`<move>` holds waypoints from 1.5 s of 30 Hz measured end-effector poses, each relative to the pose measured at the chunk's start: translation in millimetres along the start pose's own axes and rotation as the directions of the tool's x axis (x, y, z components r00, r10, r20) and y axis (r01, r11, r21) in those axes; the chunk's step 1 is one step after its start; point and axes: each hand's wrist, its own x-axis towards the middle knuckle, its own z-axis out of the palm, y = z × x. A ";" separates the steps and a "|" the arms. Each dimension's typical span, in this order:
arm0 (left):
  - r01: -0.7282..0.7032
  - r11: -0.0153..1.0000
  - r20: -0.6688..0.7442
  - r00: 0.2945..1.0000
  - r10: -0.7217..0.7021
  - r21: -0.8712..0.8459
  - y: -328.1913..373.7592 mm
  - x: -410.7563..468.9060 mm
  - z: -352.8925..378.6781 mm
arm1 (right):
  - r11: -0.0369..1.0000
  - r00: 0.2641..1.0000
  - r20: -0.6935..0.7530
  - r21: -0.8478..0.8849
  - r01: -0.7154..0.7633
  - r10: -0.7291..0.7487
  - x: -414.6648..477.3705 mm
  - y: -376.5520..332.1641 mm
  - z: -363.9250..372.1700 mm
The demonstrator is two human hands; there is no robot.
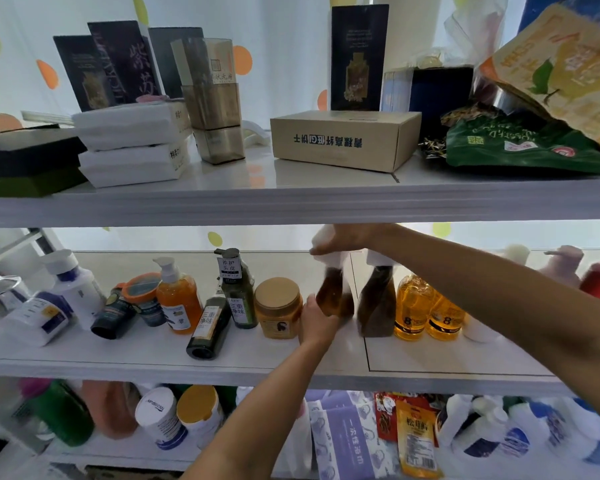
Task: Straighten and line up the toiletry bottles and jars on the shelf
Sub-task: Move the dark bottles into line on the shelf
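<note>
On the middle shelf (430,362) my left hand (314,322) grips the lower body of a brown twisted bottle (333,292). My right hand (343,239) holds that bottle's white cap from above. A second brown twisted bottle (376,303) stands just to its right, then two amber bottles (426,311). Left of my hands stand a gold-lidded jar (278,308), a dark green pump bottle (238,292) and an orange pump bottle (179,299). A dark bottle (208,329) and a black tube (113,318) lie tipped over. A white-and-blue tub (40,320) leans at the far left.
The upper shelf carries a cardboard box (343,140), white packs (132,143), dark cartons and snack bags (534,143). The lower shelf holds more bottles, jars and packets (414,441). Pink and red bottles (565,265) stand at the middle shelf's far right.
</note>
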 end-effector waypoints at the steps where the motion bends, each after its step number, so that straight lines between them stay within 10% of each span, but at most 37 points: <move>1: -0.009 1.000 0.000 1.000 0.009 -0.016 1.1 0.7 -0.3 | 1.000 1.000 0.015 0.001 -0.010 0.010 0.7 0.1 -0.5; 9: -0.022 0.998 0.005 1.000 0.022 0.053 4.6 2.1 4.0 | 0.996 0.967 0.240 0.058 0.069 -0.081 -1.6 15.5 -15.8; 23: 0.018 0.991 0.025 0.999 -0.021 0.131 -2.5 -9.0 11.4 | 0.998 0.996 -0.088 -0.062 -0.023 0.018 0.4 14.4 2.5; 30: 0.045 0.986 0.002 0.999 -0.046 0.160 -1.4 -8.2 12.1 | 0.998 0.992 0.116 -0.047 -0.035 0.040 -17.7 44.1 -23.5; 45: -0.066 0.991 0.019 0.997 0.069 -0.120 32.9 -1.8 1.2 | 0.999 0.995 0.097 0.050 -0.019 0.014 -17.2 79.9 -21.4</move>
